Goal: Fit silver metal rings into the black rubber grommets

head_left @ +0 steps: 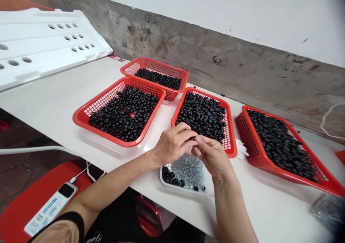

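Note:
My left hand [174, 144] and my right hand [212, 156] meet fingertip to fingertip, both closed in a pinch. Between them shows a sliver of a small black part [192, 138]; the fingers hide most of it. Below the hands lies a shallow white tray [172, 187] with many small shiny silver pieces [190, 173]. Black ring-shaped parts [172, 177] lie along its left corner and front edge. Just beyond my fingers stands a red basket [232, 137] filled with similar black parts [202, 113].
More red baskets of black parts stand at the left [107, 138], the back [183, 78] and the right [252, 146]. A white glove-like item [242, 149] lies between two baskets. White panel [54, 45] with holes at far left; power strip [51, 209] on a red stool [16, 214].

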A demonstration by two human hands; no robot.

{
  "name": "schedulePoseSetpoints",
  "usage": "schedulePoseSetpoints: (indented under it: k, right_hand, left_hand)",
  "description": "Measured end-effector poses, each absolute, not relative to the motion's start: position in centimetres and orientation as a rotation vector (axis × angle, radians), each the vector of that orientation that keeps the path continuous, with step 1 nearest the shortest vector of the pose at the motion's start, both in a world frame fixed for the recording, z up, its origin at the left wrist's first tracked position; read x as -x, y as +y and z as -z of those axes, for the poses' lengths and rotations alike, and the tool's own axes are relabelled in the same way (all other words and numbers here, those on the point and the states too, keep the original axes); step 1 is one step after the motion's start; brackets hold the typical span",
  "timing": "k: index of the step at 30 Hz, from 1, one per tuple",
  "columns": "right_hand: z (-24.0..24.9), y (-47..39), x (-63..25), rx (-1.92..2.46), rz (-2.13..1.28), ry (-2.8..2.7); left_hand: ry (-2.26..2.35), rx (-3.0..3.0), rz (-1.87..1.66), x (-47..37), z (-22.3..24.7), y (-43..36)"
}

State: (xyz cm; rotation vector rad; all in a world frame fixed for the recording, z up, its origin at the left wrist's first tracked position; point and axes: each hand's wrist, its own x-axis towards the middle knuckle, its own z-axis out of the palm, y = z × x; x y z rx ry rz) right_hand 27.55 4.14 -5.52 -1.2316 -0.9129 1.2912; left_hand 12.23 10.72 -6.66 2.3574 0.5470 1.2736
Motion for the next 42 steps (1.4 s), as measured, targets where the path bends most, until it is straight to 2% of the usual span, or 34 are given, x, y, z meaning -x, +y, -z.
schedulePoseSetpoints:
  k: [7, 13, 17, 28, 42]
  right_hand:
    - [6.4, 3.3, -27.9, 1.425, -1.119, -1.140]
    - [7.8, 2.7, -27.0, 1.651, -0.678, -1.893]
    - [8.4, 2.7, -26.0, 1.754, -0.581, -2.213]
    - [8.3, 2.6, -25.4, 1.899, -0.514, -2.236]
    - [7.9, 2.5, -25.2, 1.871, -0.567, -2.270]
  left_hand:
    - [0.499, -2.458, -1.329, -11.7, 8.7, 10.8]
    - [0.552, -2.390, -1.321, -11.8, 9.4, 10.9]
    - [0.565, -2.355, -1.262, -12.0, 9.8, 11.0]
    - [0.546, -2.315, -1.234, -11.9, 10.1, 11.2]
    - [0.563, -2.285, -1.258, -11.9, 9.8, 11.1]
